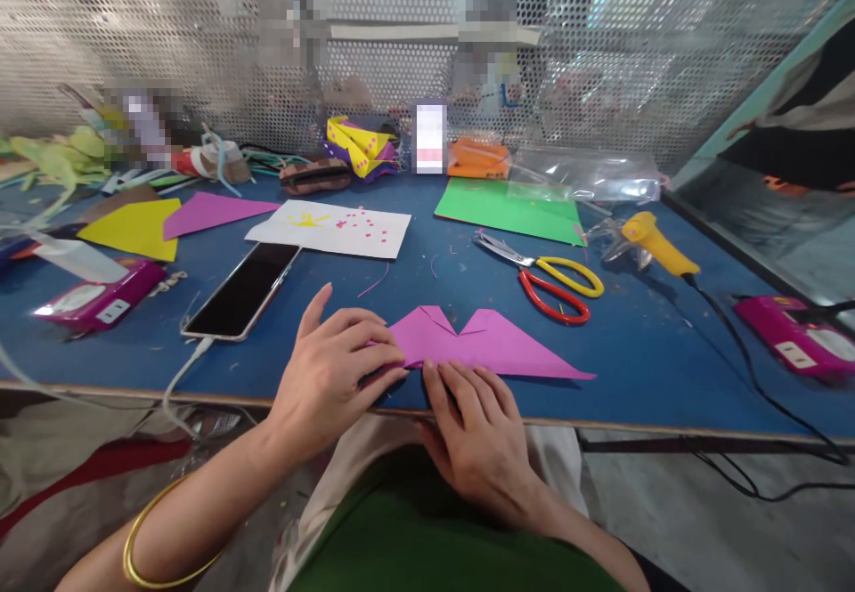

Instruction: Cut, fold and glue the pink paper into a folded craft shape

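Note:
A folded pinkish-purple sheet of paper (500, 347) lies on the blue table near its front edge, with a V-shaped notch in its top side and a long point at the right. My left hand (337, 365) rests over the paper's left end, fingers stretched out on it and thumb raised apart. Along the lower fold, just right of centre, the fingertips of my right hand (477, 427) press down flat; its thumb is partly hidden by the table edge. Scissors (527, 263) with one red and one yellow handle lie open beyond the paper to the right.
A charging phone (244, 291), a decorated white sheet (330, 229) and yellow paper (137, 229) lie left. A green sheet (514, 211), a yellow glue gun (658, 243) and a pink power strip (794, 338) are right. Perforated metal mesh (380, 0) rises behind the table.

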The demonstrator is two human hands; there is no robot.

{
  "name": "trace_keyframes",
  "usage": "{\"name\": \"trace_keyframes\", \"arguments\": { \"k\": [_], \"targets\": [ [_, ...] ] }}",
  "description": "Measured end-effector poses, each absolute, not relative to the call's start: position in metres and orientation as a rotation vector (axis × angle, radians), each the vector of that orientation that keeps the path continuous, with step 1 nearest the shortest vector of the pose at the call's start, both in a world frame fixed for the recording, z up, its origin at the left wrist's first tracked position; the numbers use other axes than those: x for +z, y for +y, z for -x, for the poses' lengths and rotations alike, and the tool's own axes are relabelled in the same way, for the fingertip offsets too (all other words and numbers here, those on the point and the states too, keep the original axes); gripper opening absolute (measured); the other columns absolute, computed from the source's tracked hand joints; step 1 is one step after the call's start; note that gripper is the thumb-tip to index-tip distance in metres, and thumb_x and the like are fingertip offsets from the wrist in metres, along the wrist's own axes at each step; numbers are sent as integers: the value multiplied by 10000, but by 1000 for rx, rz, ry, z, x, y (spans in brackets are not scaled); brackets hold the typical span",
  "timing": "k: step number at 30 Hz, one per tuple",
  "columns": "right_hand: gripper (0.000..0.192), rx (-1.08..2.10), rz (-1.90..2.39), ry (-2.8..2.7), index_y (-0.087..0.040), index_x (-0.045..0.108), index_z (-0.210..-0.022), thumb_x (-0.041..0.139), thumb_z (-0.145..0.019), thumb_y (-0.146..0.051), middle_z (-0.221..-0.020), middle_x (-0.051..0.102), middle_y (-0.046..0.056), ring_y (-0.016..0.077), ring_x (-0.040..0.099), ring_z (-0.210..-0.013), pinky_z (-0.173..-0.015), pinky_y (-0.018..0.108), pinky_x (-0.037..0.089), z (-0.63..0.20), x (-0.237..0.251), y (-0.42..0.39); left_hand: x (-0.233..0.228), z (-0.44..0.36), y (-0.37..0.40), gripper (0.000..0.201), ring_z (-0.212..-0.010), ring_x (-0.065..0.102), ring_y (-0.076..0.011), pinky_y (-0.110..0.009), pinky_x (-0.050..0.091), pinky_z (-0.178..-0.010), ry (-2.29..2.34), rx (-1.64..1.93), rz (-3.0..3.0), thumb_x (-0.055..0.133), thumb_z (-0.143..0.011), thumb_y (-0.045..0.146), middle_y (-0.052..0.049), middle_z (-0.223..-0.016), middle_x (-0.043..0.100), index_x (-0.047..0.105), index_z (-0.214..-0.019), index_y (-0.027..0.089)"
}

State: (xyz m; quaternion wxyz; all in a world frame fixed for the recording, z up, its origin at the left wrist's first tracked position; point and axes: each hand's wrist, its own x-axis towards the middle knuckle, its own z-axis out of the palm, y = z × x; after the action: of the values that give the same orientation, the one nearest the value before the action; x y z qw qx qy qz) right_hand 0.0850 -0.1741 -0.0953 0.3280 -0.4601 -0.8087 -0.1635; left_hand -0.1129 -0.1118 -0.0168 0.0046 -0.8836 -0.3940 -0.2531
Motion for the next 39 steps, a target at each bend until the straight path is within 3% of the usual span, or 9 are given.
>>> {"name": "trace_keyframes", "arguments": {
  "k": [5,10,13,15,26,39],
  "targets": [
    [428,-430,1210,-2110,-76,616,-1336,537,-978,-298,-1213,711,129,229,592,-1160,-1122,388,323,-87,-96,-174,-18,112,-109,131,-1014,638,-197,-544,111,-1217,-1213,-827,2801,622,-936,246,75,-857,747,707,-841,275],
    [399,-439,1197,-2088,-66,643,-1293,520,-994,-300,-1184,727,129,224,612,-1137,-1113,390,330,-86,-96,-173,-28,111,-105,149,-964,637,-192,-499,240,-1154,-1437,-947,2822,679,-867,242,60,-812,722,695,-721,268],
    [389,-454,1186,-2077,-66,653,-1276,519,-995,-298,-1171,734,129,225,621,-1126,-1104,392,337,-85,-96,-172,-30,111,-100,158,-876,633,-176,-402,413,-982,-1602,-1033,2905,688,-832,236,39,-783,704,681,-674,244],
    [387,-460,1192,-2075,-72,652,-1279,513,-994,-292,-1177,732,128,224,623,-1129,-1100,391,337,-85,-97,-172,-29,110,-97,166,-847,624,-171,-350,453,-859,-1677,-1056,2952,694,-817,243,30,-771,700,673,-652,234],
    [401,-453,1208,-2096,-73,632,-1306,468,-1013,-292,-1207,720,131,231,611,-1147,-1075,400,340,-85,-96,-174,-29,113,-98,121,-838,631,-184,-388,430,-897,-1905,-1106,3001,719,-786,298,27,-785,716,724,-669,268],
    [411,-425,1230,-2089,-91,604,-1338,507,-1003,-309,-1216,710,136,225,607,-1152,-1058,393,334,-85,-98,-175,-18,110,-87,172,-869,586,-186,-346,443,-838,-1803,-748,2992,731,-719,187,-3,-851,666,631,-580,201]
  ]
}}
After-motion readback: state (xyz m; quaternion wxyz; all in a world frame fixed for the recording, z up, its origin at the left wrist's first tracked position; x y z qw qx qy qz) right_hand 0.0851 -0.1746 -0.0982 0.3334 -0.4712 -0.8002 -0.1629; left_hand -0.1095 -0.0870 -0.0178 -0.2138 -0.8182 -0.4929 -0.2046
